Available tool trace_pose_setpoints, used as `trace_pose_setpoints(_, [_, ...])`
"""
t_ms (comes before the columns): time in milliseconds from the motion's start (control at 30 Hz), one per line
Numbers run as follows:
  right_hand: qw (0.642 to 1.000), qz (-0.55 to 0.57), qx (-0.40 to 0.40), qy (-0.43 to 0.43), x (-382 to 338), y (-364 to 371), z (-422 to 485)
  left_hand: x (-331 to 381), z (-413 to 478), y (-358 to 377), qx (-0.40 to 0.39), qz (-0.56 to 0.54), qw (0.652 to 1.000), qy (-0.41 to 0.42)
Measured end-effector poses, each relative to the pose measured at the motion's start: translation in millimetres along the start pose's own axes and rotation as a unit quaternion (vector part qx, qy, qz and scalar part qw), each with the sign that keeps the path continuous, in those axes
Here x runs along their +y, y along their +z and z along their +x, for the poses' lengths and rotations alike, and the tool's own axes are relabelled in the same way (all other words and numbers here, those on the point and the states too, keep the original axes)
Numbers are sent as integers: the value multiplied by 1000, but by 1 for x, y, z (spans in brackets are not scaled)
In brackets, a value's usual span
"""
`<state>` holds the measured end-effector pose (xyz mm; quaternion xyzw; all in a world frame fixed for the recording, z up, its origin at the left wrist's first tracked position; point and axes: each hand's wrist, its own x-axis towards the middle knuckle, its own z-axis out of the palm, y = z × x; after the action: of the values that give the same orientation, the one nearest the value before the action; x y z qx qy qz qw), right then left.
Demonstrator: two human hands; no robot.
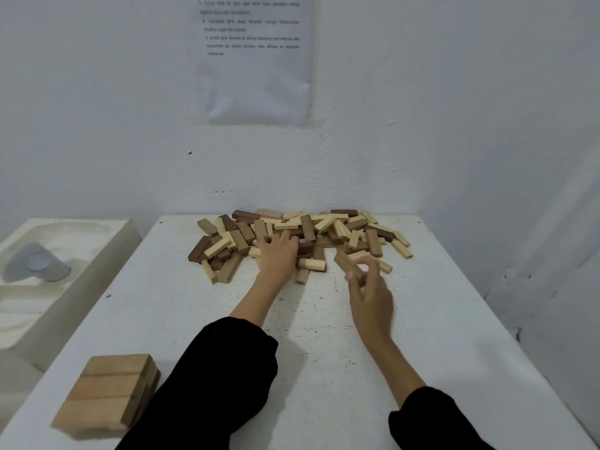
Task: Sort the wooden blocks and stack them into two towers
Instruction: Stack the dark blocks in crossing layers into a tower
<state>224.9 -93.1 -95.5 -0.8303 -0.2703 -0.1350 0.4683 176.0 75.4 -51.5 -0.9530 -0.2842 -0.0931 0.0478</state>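
Early in the task. My left hand (279, 251) lies with straight fingers on the mixed pile (324, 224) at the far end of the table (438, 319). My right hand (370, 293) pinches a brown block (344, 263) beside it. One low tower (107, 394) stands near left, and no second is visible.

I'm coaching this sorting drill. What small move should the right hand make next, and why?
Probably carry the brown block that the right hand pinches to the wooden stack at near left: it is already gripped and looks a similar brown.
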Motion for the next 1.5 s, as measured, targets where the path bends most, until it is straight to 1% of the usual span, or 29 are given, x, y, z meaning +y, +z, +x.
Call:
trace_pose_setpoints(67, [999,-21,-24,5,-5,-9,-16,2,-2,-2,9,-4,1000,4])
trace_pose_setpoints(233, [996,-57,-67,-18,-23,-28,-42,7,-12,-7,8,-6,1000,10])
trace_pose_setpoints(300, [995,-63,-73,-24,-26,-34,-48,6,-18,-11,24,-46,999,12])
trace_pose_setpoints(433, [992,-83,-79,-59,-28,-41,-59,2,-36,-27,34,-174,984,24])
trace_pose_setpoints(500, [990,-95,-87,-66,-29,-44,-64,-2,-50,-38,40,-205,978,23])
trace_pose_setpoints(600, [988,-102,-86,-75,-29,-47,-73,-4,-79,-55,0,-237,972,9])
trace_pose_setpoints(733, [988,-102,-77,-91,-30,-50,-87,-9,-124,-59,-69,-217,974,-7])
trace_pose_setpoints(833, [988,-102,-71,-92,-31,-53,-95,-16,-151,-52,-103,-201,973,-38])
trace_pose_setpoints(933, [986,-102,-74,-108,-35,-55,-106,-23,-166,-51,-114,-228,964,-69])
trace_pose_setpoints(1067, [977,-115,-92,-153,-44,-52,-117,-32,-175,-51,-121,-255,953,-114])
trace_pose_setpoints(1167, [970,-133,-113,-172,-49,-50,-124,-40,-181,-49,-113,-223,959,-134])
trace_pose_setpoints(1233, [967,-136,-121,-176,-51,-48,-129,-44,-185,-46,-109,-197,965,-135])
trace_pose_setpoints(1333, [968,-125,-133,-169,-57,-48,-132,-50,-189,-39,-100,-244,957,-118])
trace_pose_setpoints(1400, [966,-102,-188,-142,-61,-51,-130,-51,-192,-40,-113,-279,948,-104])
trace_pose_setpoints(1500, [966,-58,-221,-118,-62,-53,-125,-51,-192,-43,-135,-288,945,-75])
